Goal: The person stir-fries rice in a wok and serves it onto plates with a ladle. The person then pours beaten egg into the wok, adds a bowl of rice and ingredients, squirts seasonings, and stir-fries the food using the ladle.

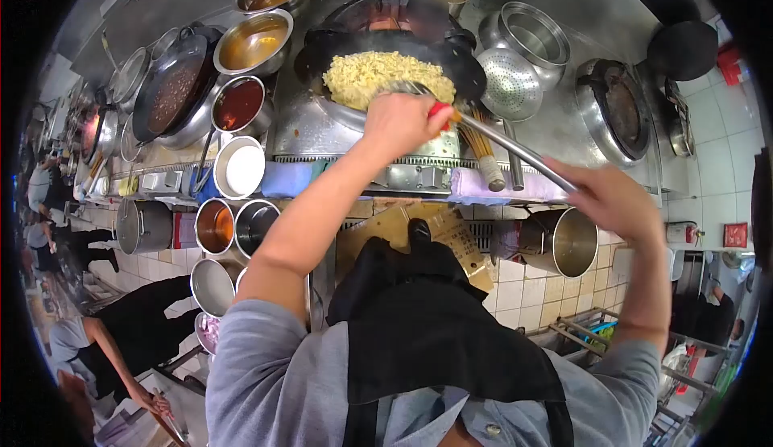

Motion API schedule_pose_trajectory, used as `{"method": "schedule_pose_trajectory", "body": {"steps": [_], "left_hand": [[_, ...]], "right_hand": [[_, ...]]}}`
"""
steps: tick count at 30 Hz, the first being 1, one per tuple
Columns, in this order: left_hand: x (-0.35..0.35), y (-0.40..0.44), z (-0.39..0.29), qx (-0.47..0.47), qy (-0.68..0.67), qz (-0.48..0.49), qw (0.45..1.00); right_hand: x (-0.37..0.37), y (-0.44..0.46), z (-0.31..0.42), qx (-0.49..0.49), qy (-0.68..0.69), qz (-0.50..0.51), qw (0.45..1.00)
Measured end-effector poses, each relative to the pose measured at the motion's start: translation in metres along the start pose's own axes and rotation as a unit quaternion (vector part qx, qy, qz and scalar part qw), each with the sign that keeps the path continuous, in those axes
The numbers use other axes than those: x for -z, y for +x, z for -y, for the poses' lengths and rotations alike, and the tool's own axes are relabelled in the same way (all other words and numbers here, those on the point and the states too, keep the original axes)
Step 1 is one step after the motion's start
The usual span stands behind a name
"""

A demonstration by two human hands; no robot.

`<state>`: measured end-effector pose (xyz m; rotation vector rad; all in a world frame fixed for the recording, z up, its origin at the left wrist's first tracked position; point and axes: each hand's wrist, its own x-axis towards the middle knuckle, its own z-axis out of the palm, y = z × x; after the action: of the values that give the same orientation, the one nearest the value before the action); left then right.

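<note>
A black wok (471, 72) on the stove holds a heap of pale yellow, crumbly food (382, 72) that looks like egg fried rice. My right hand (612, 197) is closed around the metal shaft of a long-handled wok ladle (523, 153), which slants down leftward to the food. The ladle's head is blurred and partly covered. Over the wok's near rim, my left hand (403, 121) is closed, with a bit of red and yellow material (443, 117) showing beside its fingers. What that hand grips is hidden.
Right of the wok sit a perforated strainer (510, 84), metal bowls (535, 36) and a bamboo brush (485, 157). Bowls of amber liquid (254, 42), a red sauce pot (239, 105) and another wok (173, 88) stand left. Folded towels (475, 185) line the stove edge. Co-workers (105, 342) are at left.
</note>
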<state>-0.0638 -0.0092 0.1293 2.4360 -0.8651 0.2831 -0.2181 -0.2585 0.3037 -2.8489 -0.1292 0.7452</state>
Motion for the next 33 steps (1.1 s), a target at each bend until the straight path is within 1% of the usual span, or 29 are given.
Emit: {"method": "schedule_pose_trajectory", "body": {"steps": [1, 2, 3, 5, 6, 7, 8, 9, 10, 11, 12, 13, 14, 16, 17, 18, 19, 21, 22, 23, 25, 26, 27, 29, 30, 31, 32, 33], "left_hand": [[-0.03, 0.0, 0.019, -0.026, 0.023, -0.029, 0.999], [-0.063, -0.016, 0.024, 0.008, 0.019, -0.032, 0.999], [-0.092, -0.031, 0.029, 0.041, 0.019, -0.04, 0.998], [-0.138, -0.069, 0.038, 0.01, 0.014, -0.052, 0.999], [-0.135, -0.089, 0.029, 0.006, 0.014, -0.023, 1.0], [-0.125, -0.101, 0.021, 0.01, 0.014, -0.023, 1.0], [-0.11, -0.103, 0.016, -0.027, 0.017, -0.016, 0.999], [-0.098, -0.1, 0.014, -0.067, 0.02, -0.007, 0.998], [-0.096, -0.08, 0.02, -0.038, 0.077, 0.04, 0.995], [-0.092, -0.056, 0.03, 0.004, 0.083, 0.036, 0.996], [-0.09, -0.034, 0.046, 0.039, 0.06, 0.051, 0.996], [-0.085, -0.02, 0.057, 0.073, 0.039, 0.062, 0.995], [-0.075, -0.021, 0.048, 0.074, 0.037, 0.06, 0.995], [-0.039, -0.029, 0.02, 0.091, -0.007, 0.19, 0.978], [-0.018, -0.035, 0.005, 0.074, -0.025, 0.21, 0.975], [0.002, -0.028, -0.003, 0.062, 0.013, 0.195, 0.979], [0.012, -0.026, -0.007, 0.048, 0.049, 0.185, 0.98], [-0.007, -0.004, 0.016, 0.031, -0.054, 0.073, 0.995], [-0.022, 0.003, 0.026, -0.003, -0.014, 0.023, 1.0], [-0.056, -0.005, 0.04, -0.015, -0.009, 0.025, 1.0], [-0.117, -0.042, 0.045, 0.003, 0.013, -0.04, 0.999], [-0.132, -0.059, 0.043, 0.021, 0.04, 0.007, 0.999], [-0.128, -0.074, 0.035, 0.022, 0.021, 0.048, 0.998], [-0.094, -0.091, 0.023, -0.009, -0.013, 0.14, 0.99], [-0.088, -0.08, 0.029, -0.158, -0.018, -0.144, 0.977], [-0.075, -0.063, 0.035, -0.155, -0.014, -0.145, 0.977], [-0.059, -0.043, 0.038, -0.076, -0.008, -0.04, 0.996], [-0.051, -0.027, 0.043, 0.002, -0.001, 0.063, 0.998]], "right_hand": [[-0.019, 0.034, -0.006, 0.049, 0.056, -0.038, 0.996], [-0.044, 0.067, -0.006, 0.097, 0.038, -0.099, 0.99], [-0.067, 0.102, -0.005, 0.083, 0.009, -0.123, 0.989], [-0.095, 0.135, 0.008, 0.023, 0.005, -0.165, 0.986], [-0.097, 0.134, 0.015, 0.023, 0.004, -0.165, 0.986], [-0.101, 0.13, 0.022, 0.031, 0.021, -0.185, 0.982], [-0.1, 0.129, 0.027, 0.041, 0.037, -0.21, 0.976], [-0.097, 0.129, 0.027, 0.043, 0.037, -0.214, 0.975], [-0.096, 0.123, 0.025, 0.05, 0.03, -0.205, 0.977], [-0.097, 0.111, 0.024, 0.054, 0.025, -0.188, 0.98], [-0.092, 0.094, 0.023, 0.049, 0.024, -0.17, 0.984], [-0.087, 0.076, 0.014, 0.081, 0.025, -0.176, 0.981], [-0.078, 0.055, 0.003, 0.115, 0.022, -0.182, 0.976], [-0.025, -0.002, 0.014, 0.034, 0.041, -0.042, 0.998], [-0.006, -0.026, 0.015, 0.026, 0.012, -0.009, 1.0], [0.007, -0.035, 0.015, 0.019, -0.018, 0.02, 0.999], [0.007, -0.027, 0.02, 0.019, -0.017, 0.021, 0.999], [0.002, -0.008, 0.031, -0.029, -0.042, 0.011, 0.999], [-0.025, 0.02, 0.016, 0.07, -0.01, -0.098, 0.993], [-0.048, 0.055, 0.009, 0.094, -0.033, -0.132, 0.986], [-0.066, 0.109, 0.035, 0.028, -0.05, -0.15, 0.987], [-0.073, 0.125, 0.04, -0.012, -0.055, -0.156, 0.986], [-0.079, 0.127, 0.043, -0.011, -0.058, -0.151, 0.987], [-0.083, 0.135, 0.048, 0.001, 0.017, -0.227, 0.974], [-0.095, 0.14, 0.038, 0.04, 0.006, -0.255, 0.966], [-0.092, 0.144, 0.04, 0.045, 0.007, -0.255, 0.966], [-0.094, 0.142, 0.043, 0.007, 0.254, -0.165, 0.953], [-0.095, 0.138, 0.043, -0.034, 0.481, -0.068, 0.873]]}}
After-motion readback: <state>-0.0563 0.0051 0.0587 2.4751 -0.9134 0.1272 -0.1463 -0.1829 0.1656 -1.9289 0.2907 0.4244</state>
